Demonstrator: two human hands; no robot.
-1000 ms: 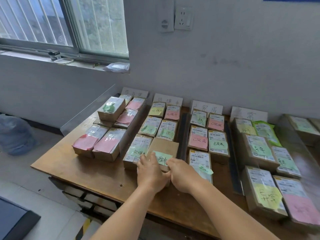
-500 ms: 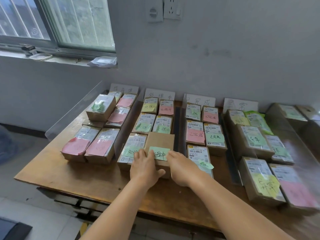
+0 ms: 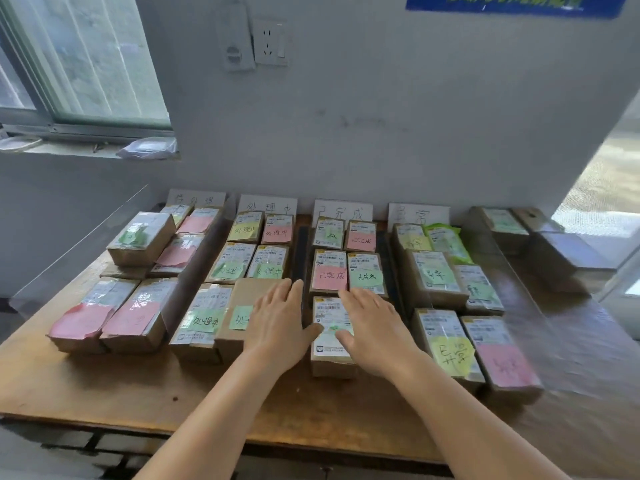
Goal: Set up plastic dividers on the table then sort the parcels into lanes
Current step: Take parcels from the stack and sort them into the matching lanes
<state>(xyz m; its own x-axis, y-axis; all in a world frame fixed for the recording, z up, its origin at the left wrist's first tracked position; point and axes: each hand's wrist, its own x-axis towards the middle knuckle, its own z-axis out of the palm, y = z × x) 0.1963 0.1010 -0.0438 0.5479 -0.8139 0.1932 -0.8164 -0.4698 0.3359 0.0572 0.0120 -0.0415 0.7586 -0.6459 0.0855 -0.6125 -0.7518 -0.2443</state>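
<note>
Brown parcels with pink, green and yellow notes lie in lanes on the wooden table [image 3: 145,393], parted by clear plastic dividers [image 3: 194,268]. My left hand [image 3: 277,327] lies flat, fingers straight, over the right part of a plain brown parcel [image 3: 242,306] with a green note, at the front of the second lane. My right hand [image 3: 377,330] is spread flat over the front parcel [image 3: 330,341] of the third lane, which has a white label. Neither hand grips anything.
White handwritten lane cards [image 3: 266,206] stand against the wall behind each lane. A dark strip [image 3: 302,251] runs between the second and third lanes. More parcels [image 3: 502,223] sit at the far right behind a clear divider. Bare wood runs along the table's front edge.
Both hands have left the near end of the plain brown parcel and shifted right. The right hand now lies over the third lane's front parcel. The camera has turned right.
</note>
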